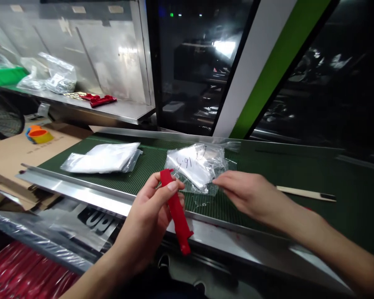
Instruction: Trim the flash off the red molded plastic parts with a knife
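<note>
A long, narrow red plastic part (pixel 178 216) is in my left hand (pixel 152 211), held between thumb and fingers over the near metal edge of the belt. Fingers pressed together, my right hand (pixel 246 193) is at the right side of a clear plastic bag (pixel 213 164). Whether it pinches the bag or some small thing is hidden. On this bag lies a white piece (pixel 187 166) with handwritten black marks. Farther left on the green ribbed belt (pixel 152 155) rests a flat plastic packet (pixel 102 158) with white contents.
A pale stick with a dark tip (pixel 305 193) lies right on the belt. Orange and yellow tape rolls (pixel 40 134) sit on cardboard (pixel 12 153). Red parts (pixel 102 100) and bags of small hardware (pixel 60 81) are on a metal shelf. Wrapped red pieces (pixel 25 270) fill the lower left.
</note>
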A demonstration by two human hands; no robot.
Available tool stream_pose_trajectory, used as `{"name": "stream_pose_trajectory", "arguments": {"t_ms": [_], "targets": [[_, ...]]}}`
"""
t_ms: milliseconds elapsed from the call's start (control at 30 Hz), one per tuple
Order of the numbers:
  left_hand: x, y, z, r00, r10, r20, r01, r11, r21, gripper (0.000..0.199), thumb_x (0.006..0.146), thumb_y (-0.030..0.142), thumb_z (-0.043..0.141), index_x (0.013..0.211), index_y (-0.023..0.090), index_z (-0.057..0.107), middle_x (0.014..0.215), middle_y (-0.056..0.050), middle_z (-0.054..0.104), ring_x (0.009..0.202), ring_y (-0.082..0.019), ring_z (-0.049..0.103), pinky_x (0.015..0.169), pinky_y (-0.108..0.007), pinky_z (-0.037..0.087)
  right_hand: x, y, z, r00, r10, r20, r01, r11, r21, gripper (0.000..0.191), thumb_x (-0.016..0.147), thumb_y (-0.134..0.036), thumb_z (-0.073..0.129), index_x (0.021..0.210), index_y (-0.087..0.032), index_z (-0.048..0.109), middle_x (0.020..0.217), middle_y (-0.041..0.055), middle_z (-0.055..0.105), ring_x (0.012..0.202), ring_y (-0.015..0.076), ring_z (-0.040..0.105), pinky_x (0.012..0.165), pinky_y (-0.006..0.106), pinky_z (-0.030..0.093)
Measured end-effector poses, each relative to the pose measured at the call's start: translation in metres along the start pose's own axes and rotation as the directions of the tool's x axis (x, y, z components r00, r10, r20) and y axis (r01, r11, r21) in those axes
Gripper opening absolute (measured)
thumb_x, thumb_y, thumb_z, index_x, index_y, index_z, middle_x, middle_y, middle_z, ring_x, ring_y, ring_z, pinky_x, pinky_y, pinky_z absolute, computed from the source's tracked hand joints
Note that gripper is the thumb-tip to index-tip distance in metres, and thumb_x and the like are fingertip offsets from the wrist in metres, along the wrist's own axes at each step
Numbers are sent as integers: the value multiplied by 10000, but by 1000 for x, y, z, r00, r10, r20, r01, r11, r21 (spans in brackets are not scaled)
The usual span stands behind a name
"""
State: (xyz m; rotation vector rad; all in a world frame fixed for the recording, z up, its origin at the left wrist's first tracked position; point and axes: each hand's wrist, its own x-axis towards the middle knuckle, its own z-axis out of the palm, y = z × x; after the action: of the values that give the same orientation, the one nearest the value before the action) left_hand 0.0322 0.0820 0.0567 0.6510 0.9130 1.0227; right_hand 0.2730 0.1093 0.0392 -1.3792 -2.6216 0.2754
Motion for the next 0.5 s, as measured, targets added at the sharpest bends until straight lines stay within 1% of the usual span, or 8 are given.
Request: {"name": "stream_pose_trajectory", "arguments": {"t_ms": [67,133,200,267,367,433,500], "targets": [[0,0,-3,1000,-10,2,10,1000,-15,176,877,291,622,1003,201,540,984,-25,571,742,-98,514,616,-173,487,25,-6,13,998,-2,68,3,1000,-3,236,950,-140,415,1055,-169,625,996,58,639,832,144,599,745,267,489],[0,0,-5,1000,-24,-12,24,999,-45,207,870,287,635,1017,192,525,978,-31,581,750,-99,518,646,-174,479,45,-3,27,993,24,114,-21,999,-25,170,940,-131,463,991,-136,625,973,66,629,827,154,586,746,295,488],[0,0,-9,999,-44,-22,42,997,-69,224,862,286,648,1010,184,515,970,-35,583,757,-99,516,675,-180,468,58,4,38,989,43,144,-36,998,-46,124,943,-157,503,943,-125,623,959,54,617,850,156,575,767,318,489],[0,1,-13,998,-62,-19,61,995,-81,226,863,289,649,1009,182,514,975,-34,578,769,-99,513,698,-188,459,62,10,45,987,48,153,-39,997,-59,139,954,-181,507,896,-127,621,934,39,603,866,155,562,782,325,485],[1,1,-22,997,-70,-7,70,994,-89,221,872,300,644,1014,186,518,984,-24,569,795,-100,513,724,-197,445,59,14,45,993,66,99,-61,997,-56,176,957,-173,476,853,-121,607,910,48,577,889,169,538,800,342,466],[2,0,-28,998,-67,5,67,994,-91,217,877,311,640,1008,187,520,991,-17,567,801,-98,513,732,-201,437,56,12,38,996,76,53,-75,997,-16,181,951,-182,469,851,-125,609,907,62,578,881,180,528,790,347,449],[2,-1,-33,998,-62,17,63,994,-92,213,877,316,643,997,187,524,977,-10,559,792,-90,501,726,-200,428,52,7,26,996,86,19,-87,995,57,204,957,-223,457,871,-140,623,908,65,595,841,176,534,764,337,438]]}}
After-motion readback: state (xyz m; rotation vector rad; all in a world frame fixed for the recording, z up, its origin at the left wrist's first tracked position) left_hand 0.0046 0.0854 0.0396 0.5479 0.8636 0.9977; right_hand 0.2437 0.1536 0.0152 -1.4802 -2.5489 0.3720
